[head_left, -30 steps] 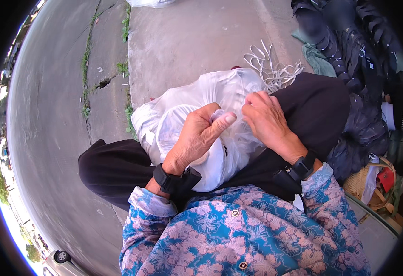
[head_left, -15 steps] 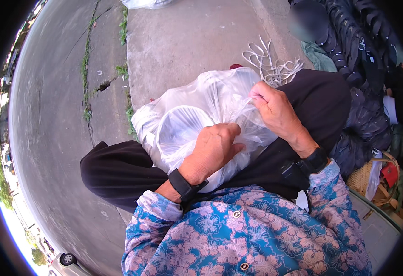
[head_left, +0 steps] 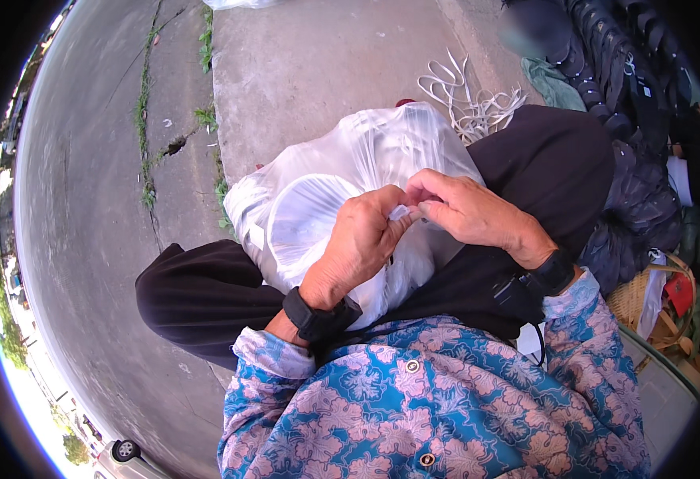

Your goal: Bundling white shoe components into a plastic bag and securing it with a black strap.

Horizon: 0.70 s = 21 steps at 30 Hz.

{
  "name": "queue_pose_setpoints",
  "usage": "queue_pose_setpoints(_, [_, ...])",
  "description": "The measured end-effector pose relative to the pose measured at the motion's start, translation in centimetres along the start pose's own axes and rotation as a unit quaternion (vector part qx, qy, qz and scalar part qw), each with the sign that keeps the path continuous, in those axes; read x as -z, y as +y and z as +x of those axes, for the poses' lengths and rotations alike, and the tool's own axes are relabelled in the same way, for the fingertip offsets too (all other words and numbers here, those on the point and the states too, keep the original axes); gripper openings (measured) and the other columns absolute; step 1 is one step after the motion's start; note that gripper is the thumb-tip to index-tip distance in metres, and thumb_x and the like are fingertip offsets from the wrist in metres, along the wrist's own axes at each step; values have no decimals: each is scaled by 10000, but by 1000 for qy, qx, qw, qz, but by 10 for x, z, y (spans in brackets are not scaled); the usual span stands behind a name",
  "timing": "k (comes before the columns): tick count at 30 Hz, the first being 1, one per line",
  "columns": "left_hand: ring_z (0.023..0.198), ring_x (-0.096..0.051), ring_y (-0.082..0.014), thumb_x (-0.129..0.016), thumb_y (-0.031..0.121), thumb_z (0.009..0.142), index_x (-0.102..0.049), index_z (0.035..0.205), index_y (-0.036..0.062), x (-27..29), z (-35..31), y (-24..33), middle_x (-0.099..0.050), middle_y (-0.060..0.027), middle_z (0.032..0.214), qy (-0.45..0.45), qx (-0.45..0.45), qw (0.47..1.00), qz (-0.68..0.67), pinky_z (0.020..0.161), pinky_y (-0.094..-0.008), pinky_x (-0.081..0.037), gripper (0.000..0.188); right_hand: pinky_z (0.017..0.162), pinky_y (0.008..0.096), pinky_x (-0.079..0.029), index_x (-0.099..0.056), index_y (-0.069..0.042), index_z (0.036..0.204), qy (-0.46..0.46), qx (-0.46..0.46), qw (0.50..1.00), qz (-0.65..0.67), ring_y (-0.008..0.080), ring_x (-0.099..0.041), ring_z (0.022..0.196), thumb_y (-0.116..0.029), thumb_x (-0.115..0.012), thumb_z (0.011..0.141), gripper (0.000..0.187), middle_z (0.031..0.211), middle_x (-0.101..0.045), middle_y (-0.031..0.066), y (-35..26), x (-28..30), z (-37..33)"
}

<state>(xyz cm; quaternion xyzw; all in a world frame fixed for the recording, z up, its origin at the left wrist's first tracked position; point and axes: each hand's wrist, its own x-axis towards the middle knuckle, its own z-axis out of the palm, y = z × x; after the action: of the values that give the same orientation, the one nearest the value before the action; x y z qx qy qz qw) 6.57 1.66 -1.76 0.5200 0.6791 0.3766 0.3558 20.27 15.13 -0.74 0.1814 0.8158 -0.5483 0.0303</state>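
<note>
A full, translucent white plastic bag (head_left: 310, 160) rests between my crossed legs, with a round white rim showing through its left side. Above its near part, my left hand (head_left: 364, 227) pinches gathered plastic of the bag between thumb and fingers. My right hand (head_left: 470, 209) meets it there, its fingertips closed on the same bunched plastic. The two hands touch or nearly touch at the tips. What lies inside the bag is mostly blurred by the plastic.
A tangle of white cord (head_left: 478, 108) lies on the concrete beyond my right knee. Stacked black items (head_left: 605, 72) and dark plastic bags (head_left: 637, 191) stand at the right. A wicker basket (head_left: 631, 299) holds a red item. Another white bag (head_left: 242, 2) shows at the far edge.
My right hand has moved left and down to meet my left hand, which has risen slightly. The bag's top is drawn tighter, its gathered plastic now pinched between both hands.
</note>
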Motion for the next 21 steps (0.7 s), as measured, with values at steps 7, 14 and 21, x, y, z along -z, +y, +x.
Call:
queue_pose_setpoints(7, [645,-514,-160,-565,202,919,-581,934,-14,3,-1,5,-559,-67,699,22,26,996,-77,610,-283,-429,217,732,338,-474,-574,33,1015,-121,-10,992,-42,249,-622,810,-156,-556,808,281,844,-638,189,-8,6,3])
queue_pose_setpoints(14, [605,-297,-43,-420,319,990,-606,977,16,11,-4,7,-368,64,649,44,103,952,-283,555,-201,-274,356,679,278,-460,-601,-3,853,94,21,976,195,101,-546,730,-218,-478,959,270,741,-600,4,7,0,3])
queue_pose_setpoints(21, [653,-361,-48,-386,343,994,-615,1007,24,18,-7,6,-440,50,704,71,106,953,-275,606,-193,-318,393,652,341,-477,-596,-15,921,117,13,991,63,202,-604,693,-283,-568,904,271,764,-630,100,-4,-1,-6])
